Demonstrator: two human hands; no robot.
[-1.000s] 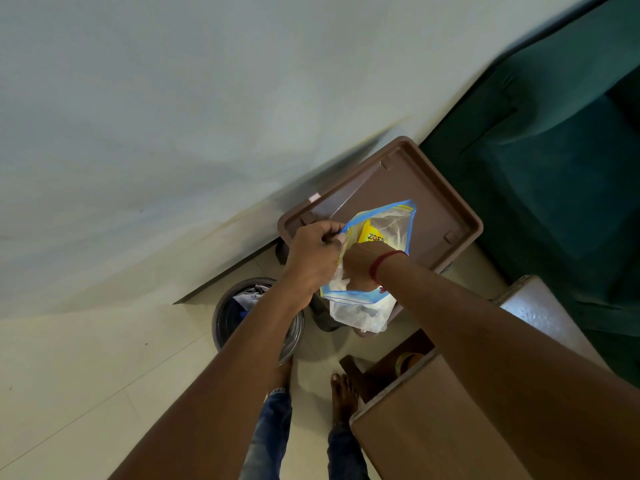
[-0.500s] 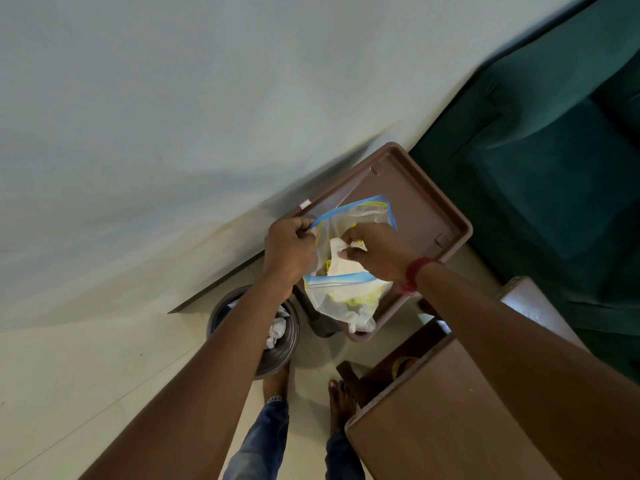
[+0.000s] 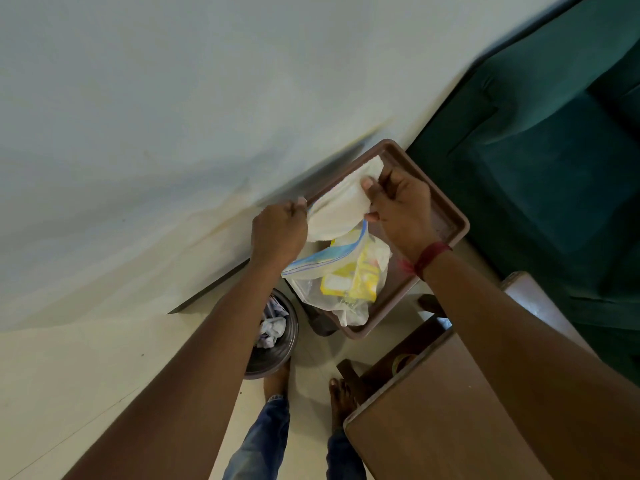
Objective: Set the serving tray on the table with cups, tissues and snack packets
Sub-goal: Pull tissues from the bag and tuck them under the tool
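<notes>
Since half a second ago, our right hand [image 3: 401, 209] has drawn the tissue [image 3: 337, 209] up out of the bag [image 3: 341, 282], and it pinches that soft, creased white sheet between thumb and fingers over the tray [image 3: 446, 216]. Our left hand [image 3: 278, 232] pinches the bag's blue zip edge. Clear and limp, the bag sags over the brown, raised-rim tray with a yellow packet [image 3: 353, 275] inside.
</notes>
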